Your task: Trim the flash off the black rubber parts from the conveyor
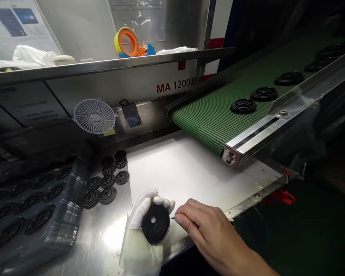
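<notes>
My left hand (pixel 142 218), in a white glove, is closed around a black round plastic disc (pixel 158 232). The disc is tilted with one flat face toward me, and light shows through a small hole in it. My bare right hand (pixel 205 222) is closed in a pinch just right of the disc. A thin dark tip pokes from its fingers toward the disc's rim; the rest is hidden in the grip, so I cannot make out what it is. Both hands are above the front edge of the table, by the white sheet (pixel 172 165).
Several black ribbed discs (pixel 107 181) lie on the metal table left of the sheet. Beyond them are stacked clear trays (pixel 60 214) holding more discs. A green conveyor belt (pixel 207 119) carries several discs at right. A fan (pixel 94 117) and a phone (pixel 131 115) are behind.
</notes>
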`<state>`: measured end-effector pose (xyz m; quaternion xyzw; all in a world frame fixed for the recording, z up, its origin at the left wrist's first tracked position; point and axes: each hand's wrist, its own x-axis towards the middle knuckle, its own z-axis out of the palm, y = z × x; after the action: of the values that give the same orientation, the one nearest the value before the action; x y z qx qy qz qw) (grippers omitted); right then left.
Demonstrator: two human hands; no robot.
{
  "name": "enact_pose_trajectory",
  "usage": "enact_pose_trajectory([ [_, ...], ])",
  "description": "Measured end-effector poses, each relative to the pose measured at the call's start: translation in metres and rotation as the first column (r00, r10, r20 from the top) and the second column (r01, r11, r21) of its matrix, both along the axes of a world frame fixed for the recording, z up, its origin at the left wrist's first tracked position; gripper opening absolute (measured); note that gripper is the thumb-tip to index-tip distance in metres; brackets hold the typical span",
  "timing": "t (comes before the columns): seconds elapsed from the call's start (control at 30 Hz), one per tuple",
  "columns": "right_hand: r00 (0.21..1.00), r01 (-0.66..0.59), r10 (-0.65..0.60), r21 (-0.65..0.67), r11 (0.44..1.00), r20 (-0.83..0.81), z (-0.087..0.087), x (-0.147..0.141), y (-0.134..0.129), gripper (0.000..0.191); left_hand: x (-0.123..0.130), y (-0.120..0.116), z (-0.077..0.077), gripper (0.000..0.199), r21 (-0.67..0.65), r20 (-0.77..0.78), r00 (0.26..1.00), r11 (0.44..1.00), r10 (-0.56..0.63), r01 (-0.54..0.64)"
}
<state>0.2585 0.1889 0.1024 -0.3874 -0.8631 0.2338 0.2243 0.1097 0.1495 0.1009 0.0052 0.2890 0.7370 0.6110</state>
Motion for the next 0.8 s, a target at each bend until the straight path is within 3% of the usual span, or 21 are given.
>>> enact_pose_trajectory([
  [0.13,0.998,-0.065,0.066,-0.039,0.997,0.022,0.0,-0.002,-0.002,0.028,0.0,0.002,-0.001,0.01,-0.019,0.013,1.0,1.0,0.021,-0.02],
  [0.23,0.99,-0.121,0.107,-0.158,0.98,-0.094,0.003,0.004,-0.001,0.021,0.0,0.005,0.003,0.009,-0.051,0.04,0.997,0.996,0.07,-0.068],
  [0.33,0.972,-0.038,-0.007,-0.187,0.982,-0.233,0.0,0.014,0.007,0.02,-0.003,0.005,0.01,0.016,-0.06,0.102,0.994,0.998,0.039,-0.033],
  [0.4,0.939,0.042,-0.114,-0.221,0.974,-0.325,-0.008,0.022,0.014,0.031,-0.007,0.001,0.011,0.024,0.021,0.126,0.992,0.999,-0.028,0.026],
  [0.53,0.804,0.07,-0.358,-0.521,0.85,-0.475,-0.03,0.029,0.021,0.054,-0.015,-0.005,0.0,0.034,0.194,0.089,0.985,0.973,-0.146,0.126],
  [0.7,0.681,-0.009,-0.471,-0.65,0.76,-0.56,-0.033,0.027,0.016,0.041,-0.022,-0.002,-0.017,0.021,0.032,0.073,0.987,0.989,-0.144,0.142],
  [0.8,0.597,-0.242,-0.492,-0.726,0.643,-0.634,-0.019,0.028,0.011,0.045,-0.021,-0.001,-0.016,0.031,-0.039,0.085,0.987,0.99,-0.134,0.138],
])
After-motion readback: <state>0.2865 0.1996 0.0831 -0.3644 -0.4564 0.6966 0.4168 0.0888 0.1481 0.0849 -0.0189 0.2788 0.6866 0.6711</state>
